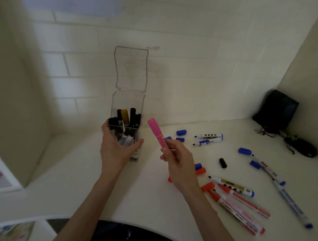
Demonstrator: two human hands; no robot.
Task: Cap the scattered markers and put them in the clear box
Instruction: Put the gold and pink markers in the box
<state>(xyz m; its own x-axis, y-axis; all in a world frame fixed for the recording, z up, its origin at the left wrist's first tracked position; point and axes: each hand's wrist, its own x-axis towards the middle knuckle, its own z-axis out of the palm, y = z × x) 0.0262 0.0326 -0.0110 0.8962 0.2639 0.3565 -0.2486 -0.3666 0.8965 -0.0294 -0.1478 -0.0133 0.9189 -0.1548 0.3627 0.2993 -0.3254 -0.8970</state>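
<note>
The fingers of the right hand are pinching the lower end of a pink marker, holding it tilted, cap end up, just right of the clear box; the left hand is gripping the box's front, thumb and fingers spread around its walls; the box is standing upright on the table, its lid hinged open, dark markers standing inside; uncapped markers and loose caps are lying farther right of the box.
</note>
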